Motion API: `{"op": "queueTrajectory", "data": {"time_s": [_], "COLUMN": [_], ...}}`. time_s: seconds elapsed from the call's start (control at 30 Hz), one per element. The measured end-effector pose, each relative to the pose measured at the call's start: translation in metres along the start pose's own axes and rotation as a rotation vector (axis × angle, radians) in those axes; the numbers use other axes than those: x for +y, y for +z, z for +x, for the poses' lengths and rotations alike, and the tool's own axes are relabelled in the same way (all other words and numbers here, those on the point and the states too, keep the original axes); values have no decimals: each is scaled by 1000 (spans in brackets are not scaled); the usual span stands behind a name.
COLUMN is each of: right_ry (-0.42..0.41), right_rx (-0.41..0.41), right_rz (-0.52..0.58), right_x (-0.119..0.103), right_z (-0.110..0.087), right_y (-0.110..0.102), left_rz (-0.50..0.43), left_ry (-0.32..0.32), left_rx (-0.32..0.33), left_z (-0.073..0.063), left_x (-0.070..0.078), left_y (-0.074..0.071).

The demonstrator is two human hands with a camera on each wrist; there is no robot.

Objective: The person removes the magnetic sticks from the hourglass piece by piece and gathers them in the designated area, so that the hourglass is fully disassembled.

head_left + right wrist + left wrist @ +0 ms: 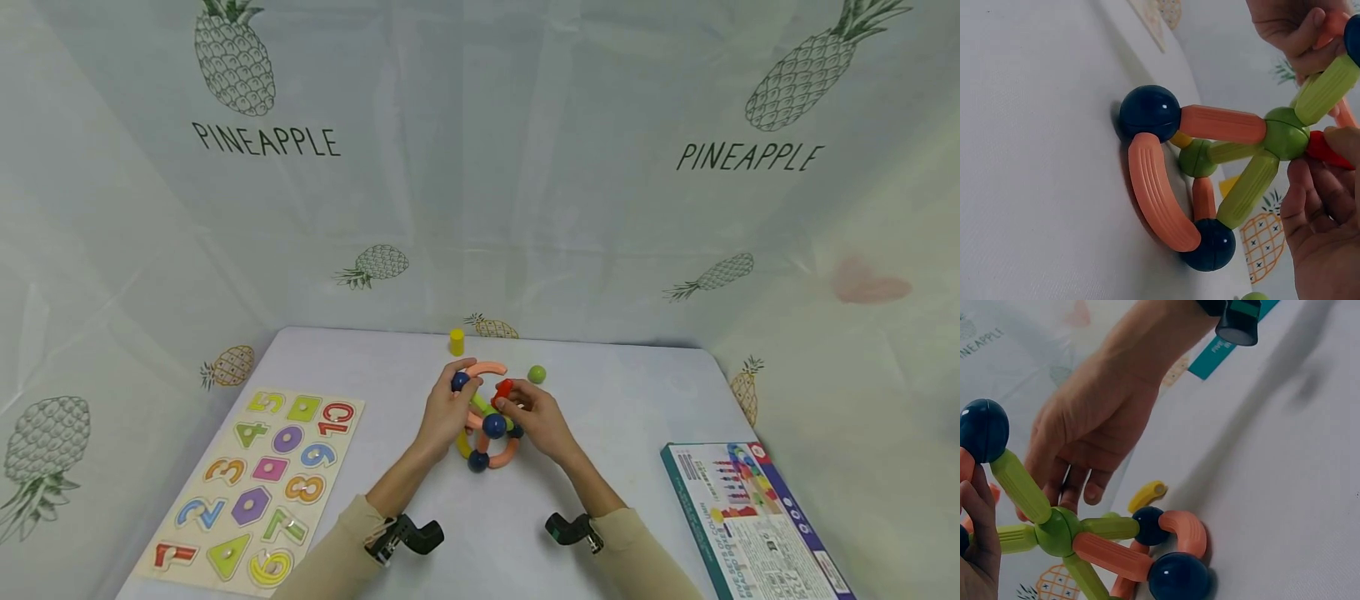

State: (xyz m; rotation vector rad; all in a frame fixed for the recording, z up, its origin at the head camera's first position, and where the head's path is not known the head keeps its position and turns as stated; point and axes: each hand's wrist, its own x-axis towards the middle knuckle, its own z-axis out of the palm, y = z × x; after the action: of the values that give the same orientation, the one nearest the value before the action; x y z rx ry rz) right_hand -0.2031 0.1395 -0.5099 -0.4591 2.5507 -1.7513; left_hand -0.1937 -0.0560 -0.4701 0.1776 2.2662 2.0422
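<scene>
Ball-and-stick toy (494,426) stands on the white table (600,400), between the two hands. Its navy balls are round, smooth and shiny. Its straight green sticks (1251,187) have long ridges, and a curved peach stick (1159,194) bends like a banana. The left hand (448,406) pinches the toy up high, by a navy ball. The right hand (542,418) pinches a small red piece (503,389). It looks right up against the green middle ball (1285,133), but I can't tell if they are joined. Behind are a loose round green ball (537,374) and a stubby yellow piece (457,342). A flat number board (276,495) lies to the left, and a flat box (738,517) with shiny pictures lies to the right.
</scene>
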Motion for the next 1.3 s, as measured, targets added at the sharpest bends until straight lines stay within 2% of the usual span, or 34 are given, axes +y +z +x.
{"op": "queueTrajectory", "data": {"time_s": [0.27, 0.57, 0.77, 0.97, 1.07, 1.3], "right_ry": [-42, -17, 38, 141, 181, 261], "right_rx": [42, 57, 68, -9, -61, -189], "right_rz": [-73, -56, -27, 10, 22, -34], "right_x": [1, -3, -7, -8, 0, 22], "right_z": [-1, -4, -14, -36, -48, -72], "right_y": [0, -5, -21, -45, -52, -61], "left_rz": [6, 8, 7, 16, 21, 30], "left_ry": [1, -5, 1, -2, -3, 2], "left_rx": [3, 2, 1, 3, 3, 13], "left_z": [-1, 0, -1, 0, -1, -1], "left_x": [1, -1, -1, -1, -1, -2], "left_y": [-1, -1, 0, 1, 0, 0]}}
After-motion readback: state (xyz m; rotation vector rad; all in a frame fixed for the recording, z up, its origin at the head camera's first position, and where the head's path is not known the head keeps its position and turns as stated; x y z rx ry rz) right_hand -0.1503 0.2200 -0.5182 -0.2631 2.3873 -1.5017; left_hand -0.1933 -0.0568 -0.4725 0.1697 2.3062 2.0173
